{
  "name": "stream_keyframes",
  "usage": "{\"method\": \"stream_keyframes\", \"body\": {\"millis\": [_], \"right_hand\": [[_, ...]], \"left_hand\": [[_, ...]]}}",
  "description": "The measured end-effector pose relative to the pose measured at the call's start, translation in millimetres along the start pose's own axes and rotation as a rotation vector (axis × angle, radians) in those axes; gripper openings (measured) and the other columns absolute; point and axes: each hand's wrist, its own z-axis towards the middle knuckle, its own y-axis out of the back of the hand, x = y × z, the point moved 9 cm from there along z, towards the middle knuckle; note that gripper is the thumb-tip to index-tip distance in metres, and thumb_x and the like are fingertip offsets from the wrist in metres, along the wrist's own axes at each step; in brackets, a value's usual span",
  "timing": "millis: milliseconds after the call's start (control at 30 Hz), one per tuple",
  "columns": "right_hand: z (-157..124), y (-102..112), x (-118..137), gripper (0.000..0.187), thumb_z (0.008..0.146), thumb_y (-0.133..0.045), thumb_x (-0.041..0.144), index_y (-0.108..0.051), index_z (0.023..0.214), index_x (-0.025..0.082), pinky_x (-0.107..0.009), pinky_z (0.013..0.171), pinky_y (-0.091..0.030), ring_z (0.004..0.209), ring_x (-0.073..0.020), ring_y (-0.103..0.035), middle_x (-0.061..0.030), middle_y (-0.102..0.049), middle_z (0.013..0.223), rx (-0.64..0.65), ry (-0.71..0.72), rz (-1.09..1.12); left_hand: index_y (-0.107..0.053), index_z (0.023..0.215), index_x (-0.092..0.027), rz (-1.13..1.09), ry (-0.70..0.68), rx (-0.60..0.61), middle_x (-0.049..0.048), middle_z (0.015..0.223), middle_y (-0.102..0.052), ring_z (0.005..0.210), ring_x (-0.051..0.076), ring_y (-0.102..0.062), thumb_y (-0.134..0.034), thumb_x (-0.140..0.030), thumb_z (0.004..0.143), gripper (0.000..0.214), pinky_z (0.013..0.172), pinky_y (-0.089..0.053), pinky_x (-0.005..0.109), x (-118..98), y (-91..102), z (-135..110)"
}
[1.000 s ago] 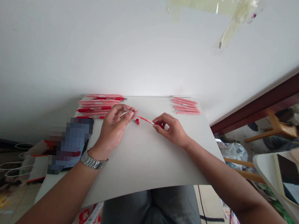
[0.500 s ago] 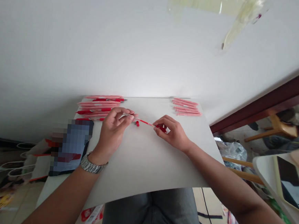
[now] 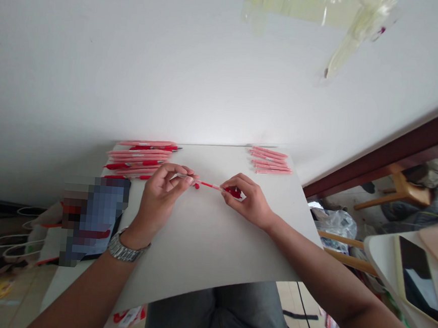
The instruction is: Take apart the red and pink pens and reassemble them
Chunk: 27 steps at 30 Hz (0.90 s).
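We had a slender red-and-clear stick [image 3: 209,185] stretched between our hands over the table [image 3: 212,254], nearer its far edge than its front one. Its long axis ran from left to right, roughly along the far edge, the right end dipping slightly toward the front. Our left hand [image 3: 158,194] was pinched on the clear end; our right hand [image 3: 252,202] was closed on the other, a red piece [image 3: 234,191] showing within its curled fingers. Each hand was at one end, so neither was nearer; whether the stick was one part or two joined, we couldn't tell. A small red bit [image 3: 197,186] showed just beside our left fingertips. Pens [image 3: 140,154] lay by the far left corner, wrapped pens [image 3: 270,160] by the far right.
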Motion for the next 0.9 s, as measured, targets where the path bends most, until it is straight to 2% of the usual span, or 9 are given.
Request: {"method": "stream_keyframes", "body": {"millis": [167,300,400,633,900], "right_hand": [[-1,-2,5,0.011,0.1,-0.069,0.024,-0.073,0.109,0.021,-0.028,0.075,-0.06,0.08,-0.013,-0.064,-0.0054,-0.069,0.102,0.011,0.029,0.005],[-3,-3,7,0.011,0.101,-0.068,0.026,-0.073,0.111,0.022,-0.029,0.075,-0.061,0.079,-0.0131,-0.064,-0.0054,-0.068,0.102,0.006,0.045,0.002],[-4,-3,10,0.012,0.102,-0.068,0.027,-0.072,0.112,0.022,-0.029,0.074,-0.061,0.079,-0.0134,-0.064,-0.0055,-0.068,0.102,0.005,0.063,-0.004],[-5,-6,14,0.013,0.103,-0.068,0.027,-0.072,0.114,0.023,-0.029,0.076,-0.061,0.081,-0.0134,-0.064,-0.0054,-0.067,0.103,0.012,0.094,0.008],[-5,-4,15,0.015,0.105,-0.065,0.031,-0.072,0.114,0.022,-0.03,0.076,-0.06,0.081,-0.0143,-0.064,-0.0063,-0.067,0.103,-0.008,0.1,0.011]], "left_hand": [[-0.069,0.099,-0.021,0.023,0.028,0.044,0.0058,0.111,-0.073,0.1,0.02,-0.076,-0.091,-0.029,0.083,0.028,0.093,-0.061,0.032,8,-7.0,-4],[-0.074,0.101,-0.021,0.039,0.046,0.067,0.0075,0.115,-0.073,0.101,0.021,-0.076,-0.091,-0.032,0.083,0.027,0.096,-0.061,0.034,12,-11.4,-7],[-0.076,0.099,-0.021,0.016,0.053,0.071,0.0077,0.115,-0.072,0.104,0.023,-0.076,-0.091,-0.034,0.083,0.026,0.098,-0.061,0.037,11,-13.3,-9],[-0.077,0.098,-0.022,-0.019,0.042,0.079,0.0055,0.114,-0.071,0.102,0.02,-0.076,-0.09,-0.031,0.084,0.021,0.098,-0.06,0.034,8,-18.6,-12],[-0.079,0.1,-0.021,-0.028,0.06,0.114,0.0072,0.113,-0.076,0.104,0.019,-0.074,-0.087,-0.031,0.088,0.018,0.092,-0.063,0.032,8,-24.2,-17]]}}
